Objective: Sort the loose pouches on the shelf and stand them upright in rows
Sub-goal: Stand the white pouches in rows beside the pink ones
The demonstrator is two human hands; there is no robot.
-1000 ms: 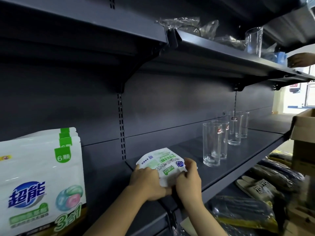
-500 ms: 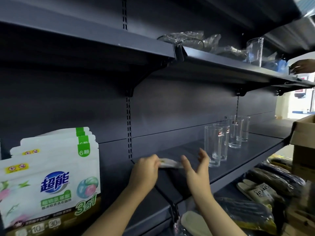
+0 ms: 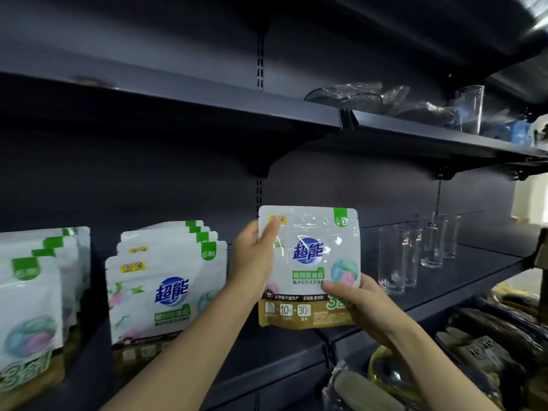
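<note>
A: Head view: where's your pouch (image 3: 308,262)?

B: Centre frame, upright, above the shelf (image 3: 444,280). Your left hand (image 3: 255,262) pinches its top-left corner; your right hand (image 3: 358,307) grips the bottom-right.

A: Step?

B: Placing, I'd judge. Next, stand it beside the row (image 3: 166,286) at centre left, facing forward.

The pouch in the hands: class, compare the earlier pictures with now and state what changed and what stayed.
The pouch was lifted off the shelf and turned upright, front showing. The right hand, open before, grips its bottom; the left hand holds its upper edge. The glasses stayed put.
</note>
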